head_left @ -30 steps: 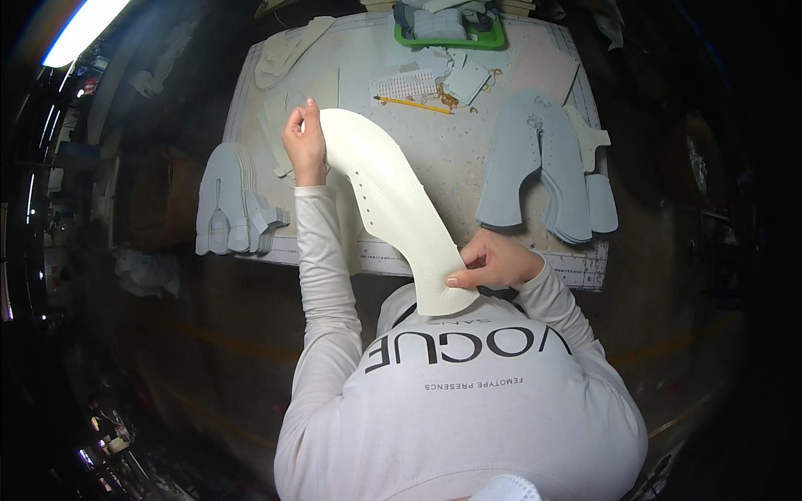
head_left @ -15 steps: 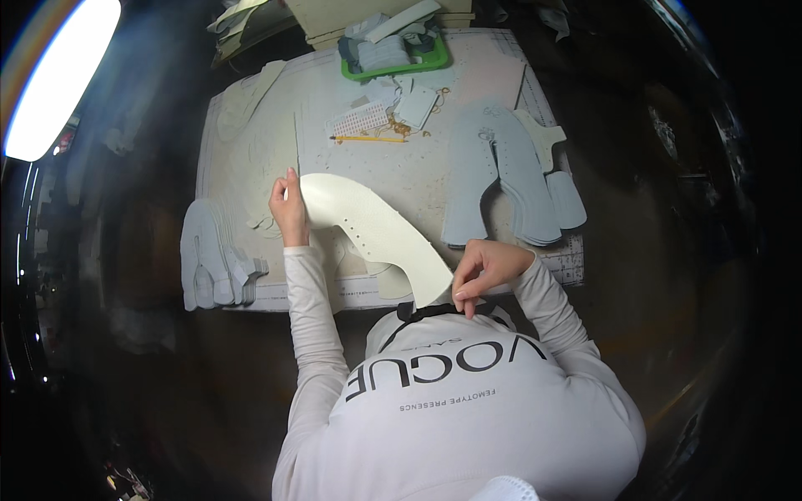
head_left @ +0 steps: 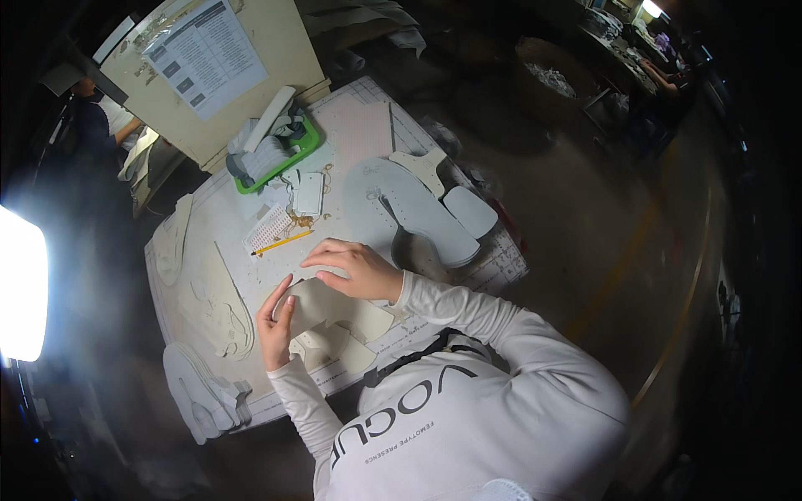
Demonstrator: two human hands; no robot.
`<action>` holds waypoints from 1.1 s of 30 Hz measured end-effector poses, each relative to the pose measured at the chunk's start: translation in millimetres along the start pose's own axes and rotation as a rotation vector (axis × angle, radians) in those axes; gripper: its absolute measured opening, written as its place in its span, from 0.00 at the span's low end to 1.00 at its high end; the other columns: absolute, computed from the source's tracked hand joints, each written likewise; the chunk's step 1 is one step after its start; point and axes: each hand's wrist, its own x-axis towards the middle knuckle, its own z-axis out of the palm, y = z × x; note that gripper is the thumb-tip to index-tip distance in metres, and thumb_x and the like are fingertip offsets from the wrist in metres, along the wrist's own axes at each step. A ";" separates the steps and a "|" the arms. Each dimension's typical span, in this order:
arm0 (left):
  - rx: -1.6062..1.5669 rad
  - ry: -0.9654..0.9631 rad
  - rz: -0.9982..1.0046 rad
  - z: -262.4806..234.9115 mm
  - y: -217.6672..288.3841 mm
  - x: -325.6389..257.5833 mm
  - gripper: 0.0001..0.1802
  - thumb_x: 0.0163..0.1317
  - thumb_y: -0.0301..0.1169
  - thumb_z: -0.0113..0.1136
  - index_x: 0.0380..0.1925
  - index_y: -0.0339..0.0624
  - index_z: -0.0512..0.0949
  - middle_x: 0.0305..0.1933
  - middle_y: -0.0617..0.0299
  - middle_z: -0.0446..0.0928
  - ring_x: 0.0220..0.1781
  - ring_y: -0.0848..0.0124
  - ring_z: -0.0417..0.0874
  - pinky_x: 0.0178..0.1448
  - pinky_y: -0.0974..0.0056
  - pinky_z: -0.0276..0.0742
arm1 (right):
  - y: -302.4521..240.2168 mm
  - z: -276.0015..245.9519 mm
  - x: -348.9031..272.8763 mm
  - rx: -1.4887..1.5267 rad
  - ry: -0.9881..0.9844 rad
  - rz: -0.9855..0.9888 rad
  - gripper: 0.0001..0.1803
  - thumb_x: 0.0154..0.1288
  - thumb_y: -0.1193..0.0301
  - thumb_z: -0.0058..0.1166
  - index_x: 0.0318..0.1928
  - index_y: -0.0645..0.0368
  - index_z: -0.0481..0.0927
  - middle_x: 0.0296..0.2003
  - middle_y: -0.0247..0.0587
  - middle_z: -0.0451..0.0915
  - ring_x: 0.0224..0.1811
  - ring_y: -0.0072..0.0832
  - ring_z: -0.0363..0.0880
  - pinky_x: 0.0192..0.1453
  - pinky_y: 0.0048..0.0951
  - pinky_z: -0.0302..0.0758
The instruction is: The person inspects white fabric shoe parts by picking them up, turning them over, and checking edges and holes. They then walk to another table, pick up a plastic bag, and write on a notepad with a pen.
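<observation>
A curved cream piece of sheet material [head_left: 313, 302], like a shoe upper cut-out, stands tilted above the near part of the table. My left hand [head_left: 277, 327] grips its left edge between thumb and fingers. Over its top edge hovers my right hand [head_left: 357, 269], fingers stretched and thumb apart; whether a fingertip touches the piece I cannot tell. Beneath lie more cream cut pieces [head_left: 361, 355], partly hidden by the held one.
Grey-blue cut pieces are stacked at the table's right [head_left: 422, 213] and near left [head_left: 196, 397]. Cream sheets [head_left: 213, 309] lie on the left. Further back are a yellow pencil [head_left: 282, 242], rubber bands [head_left: 302, 223] and a green tray [head_left: 292, 160] of pieces. Another person [head_left: 92, 117] is at far left.
My right hand has risen from the piece's lower right end to its top, beside my left hand. The piece now looks bent and tilted. The view has turned, showing more of the right side.
</observation>
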 end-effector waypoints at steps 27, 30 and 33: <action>-0.247 -0.108 -0.350 31.4 9.5 -39.4 0.12 0.56 0.30 0.65 0.37 0.35 0.81 0.32 0.63 0.82 0.33 0.79 0.79 0.40 0.72 0.74 | 25.7 29.4 51.2 -0.206 0.139 0.084 0.16 0.63 0.61 0.53 0.26 0.60 0.80 0.16 0.48 0.74 0.17 0.45 0.74 0.23 0.36 0.68; -0.241 -0.095 -0.382 32.5 3.8 -49.9 0.12 0.56 0.32 0.65 0.37 0.35 0.82 0.31 0.64 0.82 0.33 0.79 0.78 0.39 0.72 0.74 | 36.2 29.5 58.6 -0.258 0.086 0.169 0.15 0.63 0.62 0.54 0.30 0.62 0.81 0.19 0.49 0.76 0.20 0.41 0.76 0.26 0.33 0.69; -0.209 -0.095 -0.419 32.3 -0.9 -59.1 0.12 0.56 0.33 0.66 0.35 0.36 0.82 0.29 0.66 0.81 0.31 0.81 0.77 0.37 0.74 0.72 | 45.9 31.3 65.9 -0.258 0.155 0.122 0.16 0.62 0.60 0.53 0.26 0.60 0.80 0.17 0.49 0.74 0.18 0.44 0.74 0.24 0.36 0.69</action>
